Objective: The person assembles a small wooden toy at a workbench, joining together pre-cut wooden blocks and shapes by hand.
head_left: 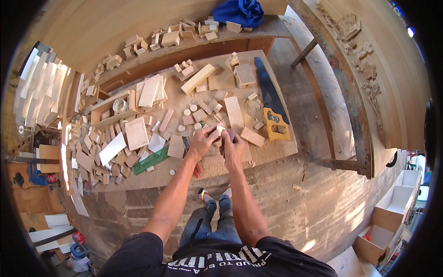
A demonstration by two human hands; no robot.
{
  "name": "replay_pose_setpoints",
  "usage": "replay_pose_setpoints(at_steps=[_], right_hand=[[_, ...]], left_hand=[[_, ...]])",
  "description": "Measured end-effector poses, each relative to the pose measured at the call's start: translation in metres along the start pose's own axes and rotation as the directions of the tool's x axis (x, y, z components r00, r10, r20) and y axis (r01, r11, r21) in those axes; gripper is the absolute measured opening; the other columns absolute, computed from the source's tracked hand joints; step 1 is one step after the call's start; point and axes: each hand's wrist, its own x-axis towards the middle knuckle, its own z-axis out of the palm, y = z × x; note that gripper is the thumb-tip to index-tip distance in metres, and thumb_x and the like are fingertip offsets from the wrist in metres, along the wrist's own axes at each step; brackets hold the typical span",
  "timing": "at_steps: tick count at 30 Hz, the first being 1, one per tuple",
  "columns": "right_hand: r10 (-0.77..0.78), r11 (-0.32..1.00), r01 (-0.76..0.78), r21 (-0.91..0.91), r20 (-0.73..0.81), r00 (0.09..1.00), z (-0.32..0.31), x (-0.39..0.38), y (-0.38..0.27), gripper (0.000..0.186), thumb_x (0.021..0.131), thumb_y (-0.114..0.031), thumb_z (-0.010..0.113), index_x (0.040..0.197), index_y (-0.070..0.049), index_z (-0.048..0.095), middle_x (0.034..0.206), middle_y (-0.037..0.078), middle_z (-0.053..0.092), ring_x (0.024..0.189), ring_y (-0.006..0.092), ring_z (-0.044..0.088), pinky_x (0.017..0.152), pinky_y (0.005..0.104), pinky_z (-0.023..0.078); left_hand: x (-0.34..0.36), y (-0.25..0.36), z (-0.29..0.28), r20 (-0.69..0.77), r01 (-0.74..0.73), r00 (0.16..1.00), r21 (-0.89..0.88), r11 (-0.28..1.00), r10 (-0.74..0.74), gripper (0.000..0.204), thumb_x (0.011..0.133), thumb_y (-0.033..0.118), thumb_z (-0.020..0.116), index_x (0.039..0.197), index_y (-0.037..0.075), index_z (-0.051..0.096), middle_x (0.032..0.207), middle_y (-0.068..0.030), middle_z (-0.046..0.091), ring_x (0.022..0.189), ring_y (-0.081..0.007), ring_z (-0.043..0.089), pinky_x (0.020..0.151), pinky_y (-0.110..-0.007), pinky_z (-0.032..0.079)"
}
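Near the front edge of the worktable (272, 152), my two hands meet over the loose wood. My left hand (203, 141) is closed in a pinch on a small pale wooden piece (220, 130). Right beside it, my right hand (233, 147) has its fingers curled against the same spot; whether they grip the piece or something else is hidden. Beyond them lies a flat wooden strip (234, 111), with a wooden block (253, 137) just right of my right hand. Red-handled pliers or a similar tool (197, 171) lie partly under my left forearm. Small round wooden discs (187, 112) sit past my left hand.
A handsaw with a yellow handle (277, 127) lies at the table's right edge. On the left are a green ruler-like strip (151, 160), heaped wood offcuts (85, 159) and an open wooden box (99, 117). Wooden toy vehicles (170, 39) line the bench behind, near a blue bag (240, 13).
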Motion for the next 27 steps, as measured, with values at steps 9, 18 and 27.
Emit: replay_pose_setpoints(at_steps=[9,18,27], right_hand=[[0.047,0.999,-0.048,-0.008,-0.039,0.998,0.000,-0.010,0.003,0.030,0.093,-0.029,0.072,0.086,-0.001,0.062,0.061,0.001,0.053,0.043,0.0092,0.047,0.039,0.0265,0.035],[-0.003,1.000,0.003,0.012,-0.002,1.000,0.001,0.000,-0.003,0.030,0.093,-0.027,0.072,0.081,-0.003,0.059,0.059,0.000,0.050,0.043,0.0094,0.046,0.039,0.0266,0.034],[0.022,1.000,-0.022,-0.016,-0.028,0.999,0.002,-0.004,-0.006,0.027,0.093,-0.025,0.071,0.086,-0.001,0.062,0.061,0.001,0.052,0.043,0.0101,0.048,0.039,0.0268,0.035]], left_hand=[[0.000,-0.004,0.002,-0.007,-0.026,1.000,0.009,1.000,0.026,0.038,0.100,0.021,0.060,0.126,-0.006,0.064,0.108,-0.0042,0.069,0.094,-0.0084,0.062,0.084,-0.025,0.053],[0.001,-0.004,-0.001,0.009,0.023,1.000,0.006,1.000,-0.023,0.038,0.100,0.022,0.062,0.128,-0.004,0.063,0.114,-0.0068,0.068,0.103,-0.0142,0.065,0.091,-0.029,0.056],[-0.002,0.001,0.002,0.005,-0.004,1.000,0.030,1.000,0.004,0.039,0.099,0.022,0.063,0.129,-0.004,0.063,0.111,-0.0044,0.068,0.098,-0.0104,0.064,0.088,-0.027,0.055]])
